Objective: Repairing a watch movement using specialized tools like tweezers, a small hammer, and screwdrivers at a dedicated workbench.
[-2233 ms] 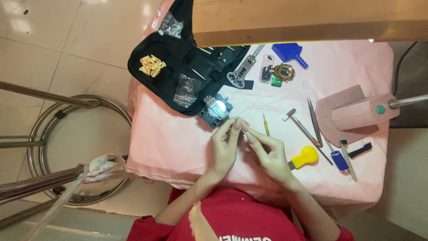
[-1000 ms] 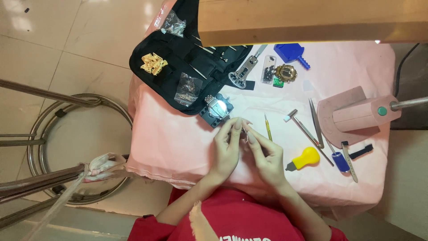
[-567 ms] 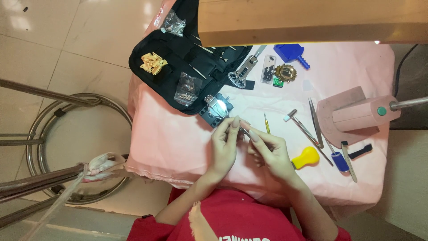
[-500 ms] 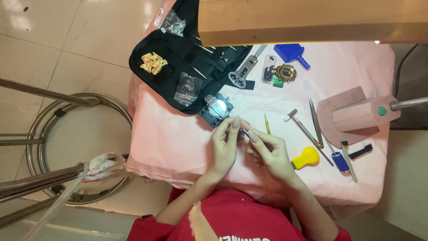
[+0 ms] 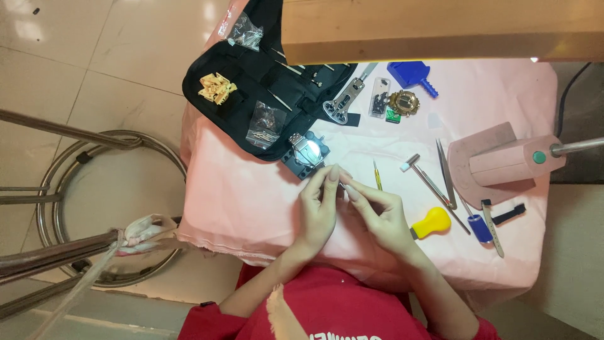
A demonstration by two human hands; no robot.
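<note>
My left hand [image 5: 319, 208] and my right hand [image 5: 381, 214] meet over the pink cloth [image 5: 245, 201], fingertips pinched together around something too small to make out. Just beyond the fingertips a silver watch sits clamped in a black holder [image 5: 307, 153]. A thin yellow-handled tool [image 5: 377, 175] lies right beside my right hand's fingers.
A black tool pouch [image 5: 251, 82] with small bags lies at the far left. A small hammer [image 5: 428, 179], tweezers [image 5: 445, 173], a yellow-handled tool [image 5: 431, 223], a blue tool [image 5: 412, 72] and a pink lamp base [image 5: 497, 164] lie to the right. A metal stool [image 5: 75, 208] stands left of the table.
Both hands stay pinched together at the same spot; the fingers only shift slightly. Nothing else on the table has moved.
</note>
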